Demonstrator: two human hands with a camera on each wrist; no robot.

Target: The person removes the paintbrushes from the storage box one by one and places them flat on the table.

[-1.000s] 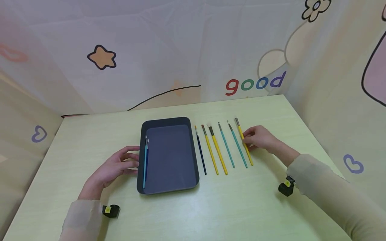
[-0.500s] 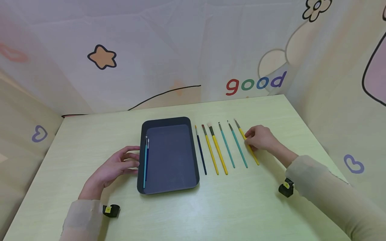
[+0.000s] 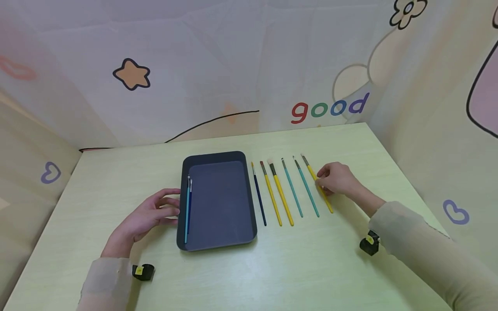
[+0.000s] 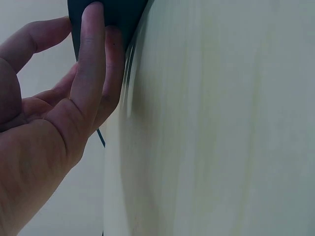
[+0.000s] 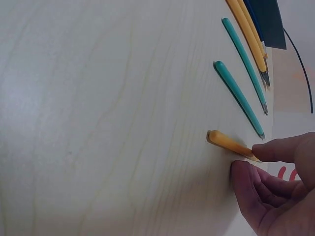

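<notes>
My right hand (image 3: 325, 180) pinches the rightmost yellow brush (image 3: 329, 206) near its middle, thumb and fingers on either side of the handle (image 5: 224, 140); the brush lies slanted on the table. Left of it lie two teal brushes (image 3: 307, 188), two more yellow brushes (image 3: 282, 196) and a dark blue brush (image 3: 259, 201), side by side. A dark grey tray (image 3: 213, 154) holds a teal brush (image 3: 186, 216) and a thin dark one along its left wall. My left hand (image 3: 168, 206) rests on the table with relaxed fingers touching the tray's left wall (image 4: 118, 12).
The pale green table (image 3: 272, 268) is closed in by printed fabric walls at the back and both sides. A wrist camera (image 3: 143, 271) sits under my left sleeve and another (image 3: 369, 242) under my right.
The rightmost yellow brush has swung under my right hand: its near end moved right, away from the teal brush. My left hand and the tray have stayed still.
</notes>
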